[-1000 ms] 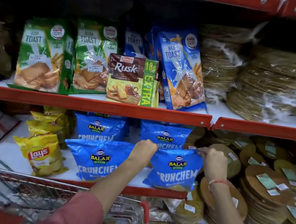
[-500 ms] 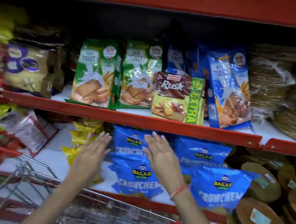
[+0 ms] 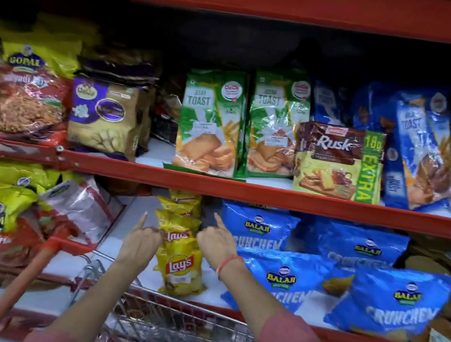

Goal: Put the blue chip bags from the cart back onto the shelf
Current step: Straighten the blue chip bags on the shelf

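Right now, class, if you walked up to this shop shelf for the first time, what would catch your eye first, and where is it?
Two hands, the left hand and the right hand, each point a finger up at the yellow chip bags in the middle of the lower shelf. Right of them lie the blue chip bags in a bright row. Below, the wire cart stands against the red shelf edge.

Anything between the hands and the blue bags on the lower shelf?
Nothing visible for the right hand: it sits just left of the rear blue bag, gap clear. The left hand has the yellow Lay's bags, and the right hand, between it and the blue bags. Both hands hold nothing, index fingers pointing up.
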A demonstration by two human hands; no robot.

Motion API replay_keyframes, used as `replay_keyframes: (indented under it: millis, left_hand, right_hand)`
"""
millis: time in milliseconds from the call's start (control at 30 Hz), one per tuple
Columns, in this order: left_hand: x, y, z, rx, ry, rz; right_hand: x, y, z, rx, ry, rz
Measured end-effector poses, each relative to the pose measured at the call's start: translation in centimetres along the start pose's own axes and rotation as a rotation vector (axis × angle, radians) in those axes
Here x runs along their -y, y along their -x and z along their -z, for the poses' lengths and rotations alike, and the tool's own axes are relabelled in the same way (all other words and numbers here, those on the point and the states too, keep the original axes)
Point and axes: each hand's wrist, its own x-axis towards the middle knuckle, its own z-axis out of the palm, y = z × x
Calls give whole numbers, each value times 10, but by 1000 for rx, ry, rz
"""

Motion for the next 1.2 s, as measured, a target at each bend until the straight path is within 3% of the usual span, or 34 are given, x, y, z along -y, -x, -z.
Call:
replay_keyframes:
  millis: [200,267,400,533,667,800,933,1033,1200]
  left_hand:
    - [33,0,-22,-200,30,-11]
    - [36,0,-23,-202,36,-5]
    - [25,-8,-32,-260,58,34]
    - [-6,-15,-18,-408,265,1]
    - [-51,-13,14,-371,546,-155]
    - [-87,-20,38,-339,732,-266]
    - [-109,-32,58,-295,721,-309]
    - [-111,-38,57,-318,691,-252]
    - [-90,-37,51,-255,585,-187]
  right_hand:
    - [23,-7,-5,-56,-15,-2]
    - [26,-10,-7,-64,-4,-12]
    - [16,-11,-14,-32,-43,-24]
    - [-14,13,-19,-103,-167,-38]
    - [-63,59,-22,-282,-113,-101]
    - [-120,106,-16,-87,-189,-213]
    - [-168,139,-11,45,-138,-390]
    - [-176,146,-17,38,-107,-460]
    - [-155,129,-12,-14,-139,-403]
